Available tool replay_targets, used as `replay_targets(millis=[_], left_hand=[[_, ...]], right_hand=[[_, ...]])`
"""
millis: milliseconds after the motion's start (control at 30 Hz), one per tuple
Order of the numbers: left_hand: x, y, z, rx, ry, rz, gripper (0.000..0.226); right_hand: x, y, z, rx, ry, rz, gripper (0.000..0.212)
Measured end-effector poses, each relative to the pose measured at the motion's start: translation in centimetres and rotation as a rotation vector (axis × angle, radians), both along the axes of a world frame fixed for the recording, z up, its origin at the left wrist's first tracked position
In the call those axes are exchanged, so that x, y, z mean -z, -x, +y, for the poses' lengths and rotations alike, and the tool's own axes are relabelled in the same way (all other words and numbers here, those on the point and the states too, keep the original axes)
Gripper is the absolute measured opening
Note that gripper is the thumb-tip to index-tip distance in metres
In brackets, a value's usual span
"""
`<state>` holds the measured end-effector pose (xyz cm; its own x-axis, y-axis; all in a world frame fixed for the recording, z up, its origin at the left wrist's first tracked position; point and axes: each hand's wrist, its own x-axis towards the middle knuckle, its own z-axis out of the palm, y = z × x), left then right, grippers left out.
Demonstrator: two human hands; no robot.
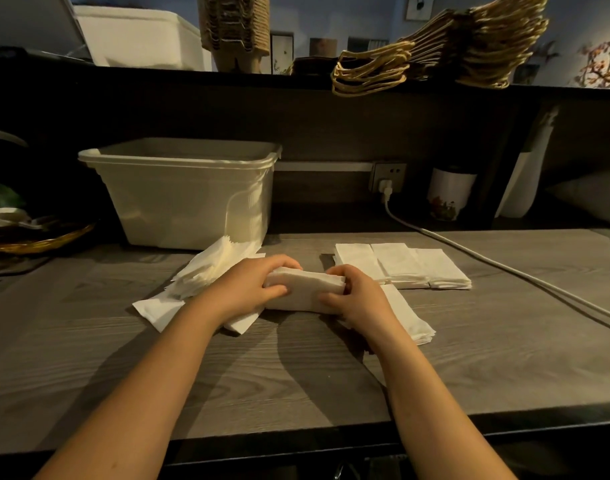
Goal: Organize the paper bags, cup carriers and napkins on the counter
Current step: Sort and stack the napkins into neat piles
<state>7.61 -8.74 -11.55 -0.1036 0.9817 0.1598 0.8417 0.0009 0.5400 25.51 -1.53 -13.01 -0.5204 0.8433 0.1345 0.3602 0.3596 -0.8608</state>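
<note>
**Here, both hands grip one napkin stack**

The left hand (253, 284) curls round the left end of a thick napkin stack (305, 292), fingers over the far edge and thumb on the near face. The right hand (357, 299) grips the other end the same way, so the stack sits between the two palms, low over the counter (296, 375).

Just left of the left hand, and partly under its wrist, lies a loose fanned pile of napkins (206, 268). Under the right wrist lies a flat stack (411, 320). Beyond the right hand, a neat row of stacks (400, 266) sits side by side. A pale plastic bin (192, 199) stands beyond the left hand. On the shelf far above both hands are cup carriers (232, 29) and handled paper bags (452, 50).
</note>
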Motion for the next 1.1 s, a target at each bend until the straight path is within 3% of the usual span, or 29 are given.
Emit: replay_targets(millis=[233, 467, 800, 967, 1100], left_hand=[[0.53, -0.21, 0.18, -0.014, 0.047, -0.049, 0.052], [0.47, -0.56, 0.18, -0.018, -0.032, -0.049, 0.028], [0.38, -0.18, 0.12, -0.034, -0.016, -0.047, 0.019], [0.15, 0.01, 0.2, -0.032, -0.022, -0.081, 0.019], [0.05, -0.46, 0.08, -0.03, -0.065, -0.062, 0.027]], right_hand=[[0.13, -0.01, -0.17, -0.046, 0.011, -0.019, 0.038], [0.32, 0.09, -0.02, -0.014, -0.065, -0.027, 0.017], [0.27, 0.0, 0.12, -0.031, -0.013, -0.074, 0.026], [0.15, 0.07, 0.11, 0.011, 0.047, 0.162, 0.009], [-0.11, 0.12, -0.23, -0.015, -0.024, 0.271, 0.007]])
